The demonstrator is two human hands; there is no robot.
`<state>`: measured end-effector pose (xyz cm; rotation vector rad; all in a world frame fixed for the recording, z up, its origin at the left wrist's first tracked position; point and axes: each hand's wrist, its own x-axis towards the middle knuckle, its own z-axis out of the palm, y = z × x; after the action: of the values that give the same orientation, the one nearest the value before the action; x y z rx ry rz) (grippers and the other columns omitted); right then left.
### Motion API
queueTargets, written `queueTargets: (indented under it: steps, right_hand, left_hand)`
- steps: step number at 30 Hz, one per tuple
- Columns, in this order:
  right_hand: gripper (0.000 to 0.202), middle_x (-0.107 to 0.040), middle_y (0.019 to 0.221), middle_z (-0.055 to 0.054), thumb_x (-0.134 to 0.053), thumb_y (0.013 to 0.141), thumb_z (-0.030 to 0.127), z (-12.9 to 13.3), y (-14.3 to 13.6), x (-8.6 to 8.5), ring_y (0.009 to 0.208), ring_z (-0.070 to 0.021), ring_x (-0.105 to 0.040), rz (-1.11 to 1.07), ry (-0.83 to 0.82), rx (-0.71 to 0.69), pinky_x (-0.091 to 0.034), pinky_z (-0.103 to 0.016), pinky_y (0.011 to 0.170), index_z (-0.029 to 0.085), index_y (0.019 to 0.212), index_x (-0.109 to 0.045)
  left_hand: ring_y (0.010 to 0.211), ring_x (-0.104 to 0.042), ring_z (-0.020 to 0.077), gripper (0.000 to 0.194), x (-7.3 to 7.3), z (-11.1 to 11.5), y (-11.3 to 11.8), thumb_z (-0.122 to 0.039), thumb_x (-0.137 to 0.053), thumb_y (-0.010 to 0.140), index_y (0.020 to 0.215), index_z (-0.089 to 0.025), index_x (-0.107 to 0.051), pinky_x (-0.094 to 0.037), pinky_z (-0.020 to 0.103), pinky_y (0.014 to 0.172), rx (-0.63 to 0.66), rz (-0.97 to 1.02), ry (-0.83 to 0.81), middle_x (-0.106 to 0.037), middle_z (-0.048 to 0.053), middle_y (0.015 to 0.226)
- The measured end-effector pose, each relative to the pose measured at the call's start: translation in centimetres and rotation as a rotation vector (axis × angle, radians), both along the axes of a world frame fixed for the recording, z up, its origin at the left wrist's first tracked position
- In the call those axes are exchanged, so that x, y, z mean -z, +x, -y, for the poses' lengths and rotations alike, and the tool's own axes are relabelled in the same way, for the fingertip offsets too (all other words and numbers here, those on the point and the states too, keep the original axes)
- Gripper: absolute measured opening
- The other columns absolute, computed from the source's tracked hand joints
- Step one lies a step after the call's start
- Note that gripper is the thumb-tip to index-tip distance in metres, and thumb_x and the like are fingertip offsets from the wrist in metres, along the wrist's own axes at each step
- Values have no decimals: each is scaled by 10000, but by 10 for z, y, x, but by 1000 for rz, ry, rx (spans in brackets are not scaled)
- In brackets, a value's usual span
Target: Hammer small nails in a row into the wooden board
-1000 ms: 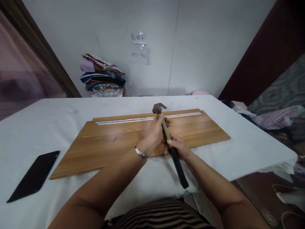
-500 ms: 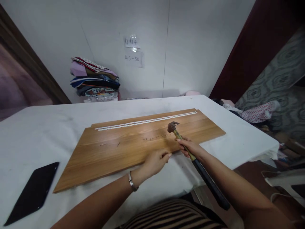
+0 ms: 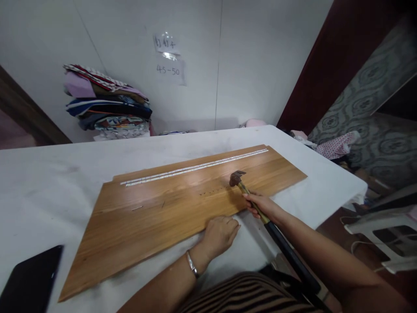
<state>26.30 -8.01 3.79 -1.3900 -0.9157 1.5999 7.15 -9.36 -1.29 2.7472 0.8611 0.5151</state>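
My right hand (image 3: 259,206) grips the handle of a claw hammer (image 3: 279,241) close below its rusty head, which hangs over a brown wooden board (image 3: 150,230). At the board's near edge rests my left hand (image 3: 220,234), its fingers curled together; whether they hold anything is hidden. A short row of small nails (image 3: 210,191) stands along the middle of the board. Two loose nails lie farther left, one of them (image 3: 137,208) pale and shiny. Two white strips (image 3: 195,167) run along the board's far side.
The board lies on a white-covered table (image 3: 39,187). A black flat device (image 3: 32,278) is at the lower left. Folded clothes (image 3: 107,104) are stacked at the back left. Paper notes (image 3: 170,69) hang on the wall. A white plastic stool (image 3: 384,239) stands at the right.
The view has shifted and come a little closer. My left hand has turned and curled its fingers at the board's near edge. The hammer is still in my right hand.
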Motion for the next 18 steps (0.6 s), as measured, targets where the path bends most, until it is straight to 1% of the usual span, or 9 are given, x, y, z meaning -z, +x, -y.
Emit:
queueTargets:
  steps: [5,9,13,16,18]
  right_hand:
    - [323,-432,502,102,-652,674,424,1,-6,-3,296,-28,-331,51,1,3,-232,-157,254,205,721,-419]
    - [315,-431,501,105,-653,678,419,1,-12,-8,295,-31,-332,63,-2,40,-237,-158,254,207,773,-440]
    - [323,-431,498,102,-653,684,429,2,-13,-7,294,-34,-334,79,-11,35,-234,-160,250,207,761,-431]
    - [333,-421,500,108,-663,682,429,2,-12,-6,294,-32,-328,74,-25,32,-231,-159,254,210,767,-427]
    - [335,-417,506,108,-670,682,425,2,-10,-5,296,-30,-327,81,-9,33,-228,-159,255,208,778,-433]
  left_hand:
    - [737,-627,162,211,2,-1,-3,-257,-437,914,842,-184,-622,-444,268,671,10,58,-25,-686,32,785]
    - [730,-629,160,196,3,-2,-3,-254,-453,906,838,-196,-628,-434,270,655,16,124,-53,-693,19,791]
    - [718,-627,155,198,5,-3,-3,-251,-455,904,831,-197,-631,-420,264,635,14,205,-74,-698,16,791]
    - [699,-618,148,196,4,-4,-4,-236,-450,906,831,-199,-628,-411,265,626,3,296,-58,-693,10,775]
    - [697,-604,151,202,2,-4,-6,-232,-442,910,828,-196,-623,-405,274,632,-19,340,-18,-681,14,759]
